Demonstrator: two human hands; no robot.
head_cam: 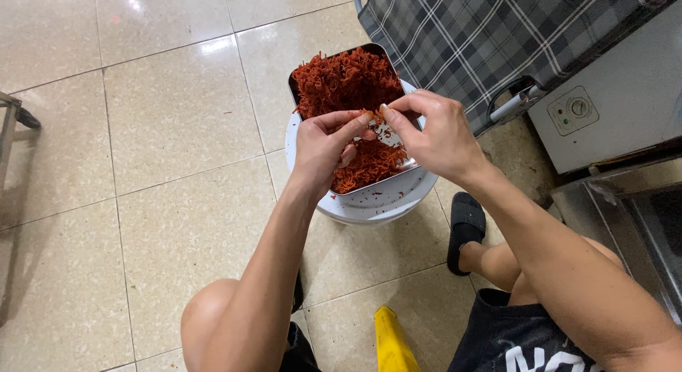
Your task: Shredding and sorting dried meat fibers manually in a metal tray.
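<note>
Head view: the left hand (323, 146) and the right hand (432, 132) meet above a metal tray (369, 189) heaped with red shredded strands (346, 81). The tray rests on top of a white bucket (369, 210), which stands on the tiled floor (163, 144) between the person's knees. The left fingers (353, 123) are curled shut, pinching a small clump of the strands; the right fingers (393, 118) are closed on the same clump from the other side, thumb and forefinger tips touching it.

The step in hand looks like pulling a clump apart by hand, just over the bare patch in the middle of the tray. The next move seems to call for a gentle, even pull outward, low over the tray, so that loose bits fall back in rather than onto the floor.

A plaid cloth (497, 38) lies just beyond the tray, a grey appliance (611, 109) to the right, a black slipper (465, 226) beside the bucket.
</note>
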